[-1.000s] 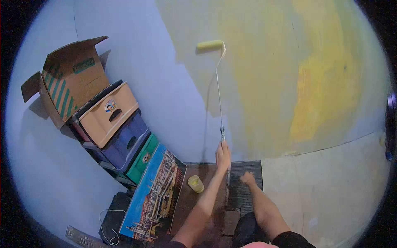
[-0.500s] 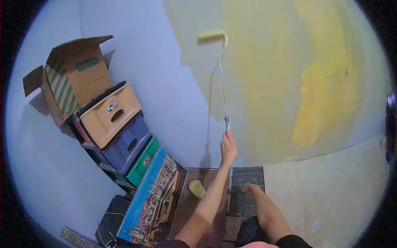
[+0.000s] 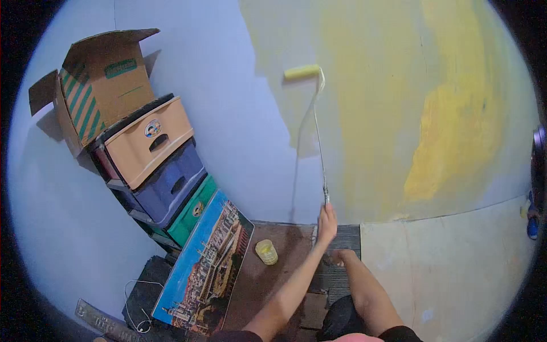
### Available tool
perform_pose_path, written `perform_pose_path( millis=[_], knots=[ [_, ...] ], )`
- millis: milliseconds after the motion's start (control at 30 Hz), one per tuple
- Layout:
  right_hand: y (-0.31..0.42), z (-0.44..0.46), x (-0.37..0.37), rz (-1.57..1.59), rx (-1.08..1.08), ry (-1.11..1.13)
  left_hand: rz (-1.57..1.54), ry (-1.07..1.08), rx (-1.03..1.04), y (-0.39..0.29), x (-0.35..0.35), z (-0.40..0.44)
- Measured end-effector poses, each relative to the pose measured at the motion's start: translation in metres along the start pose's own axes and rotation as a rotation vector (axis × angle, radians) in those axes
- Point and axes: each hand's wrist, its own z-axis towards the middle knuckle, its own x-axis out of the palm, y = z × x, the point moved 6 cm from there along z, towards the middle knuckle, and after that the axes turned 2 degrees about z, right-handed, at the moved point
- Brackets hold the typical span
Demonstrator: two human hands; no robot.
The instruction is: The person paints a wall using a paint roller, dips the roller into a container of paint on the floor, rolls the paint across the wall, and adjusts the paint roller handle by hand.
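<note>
Near the lower middle, my left hand (image 3: 327, 225) is closed around the handle of a long paint roller (image 3: 321, 149). The yellow roller sleeve (image 3: 302, 72) is up against the wall, over the greyish-yellow painted area (image 3: 364, 114). My right hand (image 3: 342, 257) is low, above the dark ribbed mat (image 3: 336, 279); its fingers look curled, and anything inside them is hidden. A small cup with yellow paint (image 3: 266, 252) stands on the brown floor, left of my left forearm.
An open cardboard box (image 3: 108, 85) sits on a stack of plastic drawers (image 3: 151, 142) at the left. A city picture panel (image 3: 205, 262) leans there, beside a black object with a white cord (image 3: 142, 285). A pale board (image 3: 444, 262) covers the right floor.
The roller sleeve has come down the wall since half a second ago, and my left hand has lowered with the handle. My right hand stays low. The camera view has shifted slightly.
</note>
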Motion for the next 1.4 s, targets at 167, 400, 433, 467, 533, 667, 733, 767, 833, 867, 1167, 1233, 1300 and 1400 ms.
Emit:
perform_pose_path(
  millis=[167,400,433,467,533,667,733,767,833,867,1167,1233,1300,1400],
  knots=[
    [0.011,0.001,-0.008,-0.035,-0.004,0.042,-0.269,0.05,-0.1,-0.111,-0.017,0.114],
    [-0.004,0.015,-0.003,0.021,-0.024,0.03,-0.073,-0.082,-0.007,-0.132,-0.084,0.162],
    [-0.006,0.016,0.0,-0.01,-0.049,0.0,-0.075,-0.102,-0.019,-0.11,-0.089,0.153],
    [-0.011,0.02,0.0,-0.042,-0.076,-0.03,-0.074,-0.123,-0.03,-0.09,-0.094,0.142],
    [-0.05,0.093,0.02,0.034,-0.042,-0.09,0.131,-0.157,0.007,-0.056,-0.098,0.103],
    [-0.077,0.095,0.027,-0.068,-0.041,-0.027,0.228,-0.189,-0.024,0.042,-0.089,-0.004],
    [-0.082,0.082,0.026,0.325,-0.054,-0.084,0.193,-0.099,-0.228,0.103,-0.084,-0.06],
    [-0.079,0.071,0.024,0.357,-0.043,-0.104,0.259,-0.161,-0.207,0.09,-0.089,-0.088],
    [-0.041,0.017,-0.006,0.246,-0.005,-0.182,0.308,-0.13,-0.308,0.149,-0.087,-0.141],
    [-0.019,-0.009,-0.022,0.22,-0.001,-0.233,0.301,-0.159,-0.316,0.152,-0.088,-0.164],
    [0.087,-0.044,-0.05,0.48,-0.333,-0.447,0.39,0.0,-0.573,0.175,-0.109,-0.209],
    [0.095,-0.037,-0.042,0.496,-0.394,-0.463,0.453,-0.039,-0.41,0.141,-0.119,-0.174],
    [0.105,-0.027,-0.039,0.592,-0.468,-0.401,0.418,-0.057,-0.317,0.122,-0.124,-0.135],
    [0.125,-0.041,-0.05,0.789,-0.631,-0.439,0.311,-0.051,-0.224,0.095,-0.127,-0.096]
  ],
)
